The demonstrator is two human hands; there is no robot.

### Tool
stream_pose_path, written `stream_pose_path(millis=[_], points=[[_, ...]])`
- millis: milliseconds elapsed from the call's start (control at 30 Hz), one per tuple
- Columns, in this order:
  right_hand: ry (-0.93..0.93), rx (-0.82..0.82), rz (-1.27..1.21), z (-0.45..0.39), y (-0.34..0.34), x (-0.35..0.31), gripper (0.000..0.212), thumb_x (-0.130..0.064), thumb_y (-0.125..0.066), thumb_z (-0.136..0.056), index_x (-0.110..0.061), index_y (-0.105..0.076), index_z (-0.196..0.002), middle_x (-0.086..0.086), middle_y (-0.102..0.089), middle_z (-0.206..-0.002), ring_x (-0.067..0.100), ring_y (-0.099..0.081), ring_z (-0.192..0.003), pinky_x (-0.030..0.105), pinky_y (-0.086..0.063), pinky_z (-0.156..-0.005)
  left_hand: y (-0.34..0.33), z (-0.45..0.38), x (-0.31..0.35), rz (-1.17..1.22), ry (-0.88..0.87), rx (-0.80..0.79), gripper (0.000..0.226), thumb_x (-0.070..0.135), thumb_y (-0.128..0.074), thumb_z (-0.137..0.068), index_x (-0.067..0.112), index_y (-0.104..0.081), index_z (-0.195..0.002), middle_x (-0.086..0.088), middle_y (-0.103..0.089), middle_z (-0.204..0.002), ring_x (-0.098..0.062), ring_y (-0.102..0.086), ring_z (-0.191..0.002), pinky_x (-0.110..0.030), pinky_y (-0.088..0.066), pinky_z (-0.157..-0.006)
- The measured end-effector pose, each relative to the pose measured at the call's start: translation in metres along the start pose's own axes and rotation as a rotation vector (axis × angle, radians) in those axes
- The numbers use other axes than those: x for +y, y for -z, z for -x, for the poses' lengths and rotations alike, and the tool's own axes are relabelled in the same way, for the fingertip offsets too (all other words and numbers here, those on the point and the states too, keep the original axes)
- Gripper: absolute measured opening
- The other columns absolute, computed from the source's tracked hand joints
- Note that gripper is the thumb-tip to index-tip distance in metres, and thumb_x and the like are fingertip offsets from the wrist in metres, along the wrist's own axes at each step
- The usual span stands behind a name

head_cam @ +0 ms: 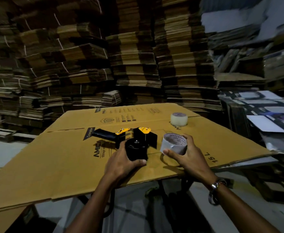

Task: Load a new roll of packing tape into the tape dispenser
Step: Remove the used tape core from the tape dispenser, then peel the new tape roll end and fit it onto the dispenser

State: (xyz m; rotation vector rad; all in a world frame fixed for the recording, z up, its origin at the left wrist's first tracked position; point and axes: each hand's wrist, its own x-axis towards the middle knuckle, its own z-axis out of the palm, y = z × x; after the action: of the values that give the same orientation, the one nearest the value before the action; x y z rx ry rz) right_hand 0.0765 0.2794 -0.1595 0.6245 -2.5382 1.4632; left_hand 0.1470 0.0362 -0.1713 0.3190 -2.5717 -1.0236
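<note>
Cardboard sheet point(67, 158) worktop, stacked cartons point(134, 47) behind

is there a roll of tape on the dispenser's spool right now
No, the dispenser's black spool is bare under the left hand, and the right hand holds a tape core beside it.

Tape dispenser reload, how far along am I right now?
Early stage. Done: the dispenser's black spool is bare. In hand: your left hand steadies the tape dispenser on the flattened cardboard box, and your right hand holds an empty-looking core beside it. Left: the clear tape roll sits untouched farther back, not mounted or threaded.
</note>
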Motion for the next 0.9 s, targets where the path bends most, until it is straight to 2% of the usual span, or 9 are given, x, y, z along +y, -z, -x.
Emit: stream_pose_path(millis=[100,233,333,400,500,567,667,800,900], points=[[-0.06,-0.042,0.132,-0.002,0.014,0.009,0.114,-0.085,-0.069,-0.057,-0.031,-0.027,-0.148,0.004,-0.051,-0.145,0.024,-0.05,-0.129,0.044,-0.048,-0.104,0.0,-0.005,0.001,-0.019,0.014,-0.004,0.105,0.058,-0.084,-0.066,0.026,-0.028,-0.149,-0.003,-0.056,-0.144,-0.029,-0.056,-0.127,-0.04,-0.051,-0.096],[-0.035,-0.118,0.307,0.001,0.016,0.002,0.115,-0.069,-0.073,-0.072,-0.019,-0.016,-0.158,0.006,-0.035,-0.158,0.027,-0.033,-0.142,0.042,-0.038,-0.112,-0.003,-0.015,0.003,-0.032,0.036,0.056,0.114,0.056,-0.086,-0.064,0.022,-0.023,-0.152,-0.01,-0.052,-0.147,-0.033,-0.052,-0.132,-0.045,-0.049,-0.101],[-0.057,-0.172,0.211,-0.005,0.022,0.004,0.122,-0.079,-0.067,-0.068,-0.021,-0.009,-0.159,0.002,-0.027,-0.163,0.025,-0.029,-0.146,0.044,-0.033,-0.117,-0.005,-0.023,0.004,-0.123,0.011,0.175,0.13,0.06,-0.087,-0.057,0.02,-0.014,-0.157,-0.013,-0.044,-0.151,-0.035,-0.04,-0.138,-0.051,-0.044,-0.107],[-0.091,-0.166,0.051,-0.013,0.029,0.01,0.117,-0.087,-0.055,-0.068,-0.026,-0.013,-0.159,-0.001,-0.034,-0.159,0.021,-0.041,-0.139,0.043,-0.038,-0.113,-0.006,-0.017,0.01,-0.272,-0.055,0.307,0.121,0.061,-0.084,-0.063,0.017,-0.021,-0.156,-0.011,-0.039,-0.151,-0.033,-0.032,-0.139,-0.05,-0.043,-0.107],[-0.176,-0.092,-0.12,-0.03,0.041,0.019,0.09,-0.08,-0.047,-0.077,-0.025,-0.037,-0.148,-0.001,-0.057,-0.133,0.018,-0.062,-0.113,0.044,-0.051,-0.101,-0.01,-0.004,0.026,-0.369,-0.399,0.511,0.075,0.056,-0.069,-0.082,0.015,-0.048,-0.141,-0.007,-0.051,-0.137,-0.028,-0.042,-0.126,-0.042,-0.044,-0.099],[-0.218,-0.053,-0.21,-0.045,0.048,0.028,0.069,-0.068,-0.049,-0.087,-0.018,-0.051,-0.134,0.002,-0.063,-0.114,0.021,-0.066,-0.102,0.044,-0.055,-0.096,-0.022,-0.004,0.035,-0.292,-0.587,0.427,0.048,0.048,-0.054,-0.092,0.014,-0.06,-0.125,-0.004,-0.058,-0.124,-0.021,-0.051,-0.114,-0.037,-0.048,-0.093],[-0.261,-0.028,-0.235,-0.07,0.054,0.043,0.048,-0.048,-0.053,-0.097,-0.013,-0.052,-0.131,0.01,-0.064,-0.114,0.026,-0.066,-0.107,0.041,-0.055,-0.098,-0.048,-0.013,0.054,-0.081,-0.625,0.249,0.033,0.041,-0.045,-0.1,0.016,-0.061,-0.115,0.003,-0.057,-0.115,-0.013,-0.058,-0.102,-0.039,-0.053,-0.081],[-0.274,-0.01,-0.147,-0.107,0.055,0.066,0.055,-0.046,-0.063,-0.094,-0.016,-0.047,-0.137,0.0,-0.062,-0.109,0.024,-0.066,-0.107,0.048,-0.052,-0.101,-0.075,-0.027,0.083,0.061,-0.535,0.113,0.053,0.059,-0.046,-0.093,0.028,-0.048,-0.136,0.008,-0.049,-0.131,-0.007,-0.047,-0.119,-0.031,-0.045,-0.095],[-0.257,0.034,-0.034,-0.134,0.051,0.079,0.063,-0.048,-0.068,-0.089,-0.02,-0.043,-0.14,0.008,-0.06,-0.129,0.026,-0.061,-0.115,0.049,-0.051,-0.101,-0.088,-0.044,0.089,0.047,-0.535,-0.027,0.069,0.073,-0.05,-0.085,0.036,-0.037,-0.143,0.013,-0.043,-0.139,-0.005,-0.045,-0.124,-0.022,-0.038,-0.095]])
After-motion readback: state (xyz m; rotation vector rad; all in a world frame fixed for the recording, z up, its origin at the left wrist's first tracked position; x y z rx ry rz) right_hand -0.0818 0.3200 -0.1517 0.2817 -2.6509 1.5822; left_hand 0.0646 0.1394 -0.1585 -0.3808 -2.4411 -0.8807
